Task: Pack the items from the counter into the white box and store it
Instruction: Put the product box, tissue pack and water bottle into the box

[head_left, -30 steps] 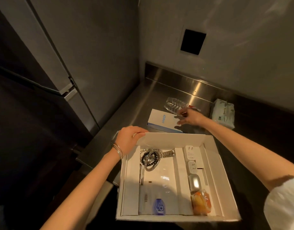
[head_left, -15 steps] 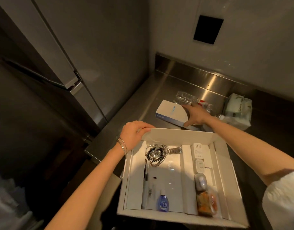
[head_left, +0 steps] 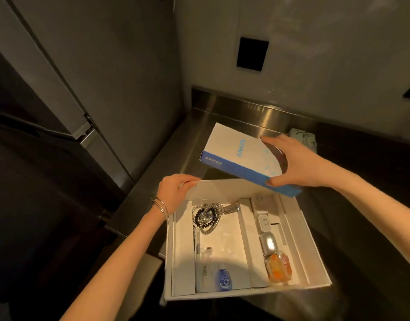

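The open white box point(head_left: 314, 249) sits on the steel counter point(head_left: 190, 144). It holds a metal watch with bracelets point(head_left: 208, 216), a blue bottle point(head_left: 223, 277), white chargers point(head_left: 264, 222), a silver case point(head_left: 267, 243) and an orange packet point(head_left: 279, 267). My left hand point(head_left: 176, 193) grips the box's far left corner. My right hand point(head_left: 292, 162) holds a white and blue Anker carton point(head_left: 236, 154), tilted in the air above the box's far edge.
A pale green tissue pack point(head_left: 303, 137) lies at the back right of the counter, by the wall. A tall grey fridge point(head_left: 88, 84) stands to the left. A dark square socket plate point(head_left: 251, 54) is on the wall.
My right hand closed on the Anker carton and lifted it off the counter toward the white box. The plastic bottle behind it is hidden now. My left hand stayed on the box corner.
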